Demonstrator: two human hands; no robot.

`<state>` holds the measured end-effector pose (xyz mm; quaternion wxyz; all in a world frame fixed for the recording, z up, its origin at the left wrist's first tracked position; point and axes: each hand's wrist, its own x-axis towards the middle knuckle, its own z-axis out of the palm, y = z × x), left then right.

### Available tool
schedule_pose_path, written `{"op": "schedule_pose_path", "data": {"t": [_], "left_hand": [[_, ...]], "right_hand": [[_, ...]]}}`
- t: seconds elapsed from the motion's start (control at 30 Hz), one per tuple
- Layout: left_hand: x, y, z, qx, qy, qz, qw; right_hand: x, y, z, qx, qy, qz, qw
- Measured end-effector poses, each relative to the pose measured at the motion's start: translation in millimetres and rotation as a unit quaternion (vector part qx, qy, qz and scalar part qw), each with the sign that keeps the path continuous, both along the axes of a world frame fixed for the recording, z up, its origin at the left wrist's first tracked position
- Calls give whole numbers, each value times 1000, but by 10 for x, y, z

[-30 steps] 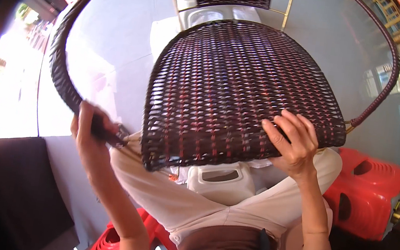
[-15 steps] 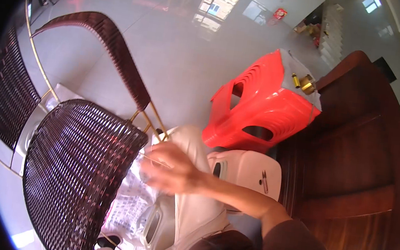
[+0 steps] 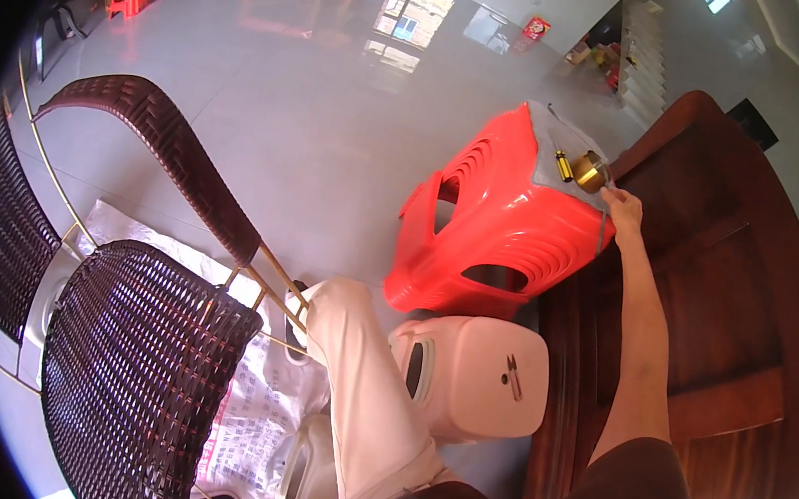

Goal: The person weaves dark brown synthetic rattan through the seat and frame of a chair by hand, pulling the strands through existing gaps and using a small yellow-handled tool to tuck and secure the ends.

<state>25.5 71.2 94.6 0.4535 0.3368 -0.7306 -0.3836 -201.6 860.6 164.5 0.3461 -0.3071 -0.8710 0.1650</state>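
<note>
Floor [image 3: 325, 129], one hand [image 3: 624, 212], one round gold object [image 3: 588, 172]

Glossy grey floor [image 3: 305, 126] with bright white reflections [image 3: 414, 21]
Right of the right hand [image 3: 623, 211], a curved reddish-brown wooden bench [image 3: 702, 289]; well beyond, a pale grey wall [image 3: 558, 0].

The chair [image 3: 138, 356] stands left, a sheet [image 3: 252, 412] showing to its right; farther right, the near stool [image 3: 465, 400] bears a hand tool [image 3: 514, 382]; behind that, another stool [image 3: 514, 219] carries a cup [image 3: 587, 174], the right hand [image 3: 624, 208] at the cup's right; a bench [image 3: 704, 310] lies rightmost
</note>
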Motion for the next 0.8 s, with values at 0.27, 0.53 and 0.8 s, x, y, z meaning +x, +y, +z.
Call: {"op": "schedule_pose_path", "data": {"t": [0.27,0.53,0.8], "left_hand": [[87,88,28,-26,-1,32,999],[158,252,15,-45,-6,59,997],[405,386,194,-126,-17,155,980]], "right_hand": [[-126,118,-100,-196,-39,13,980],[24,111,213,-248,164,48,954],[63,-2244,936,-418,166,354,820]]}}
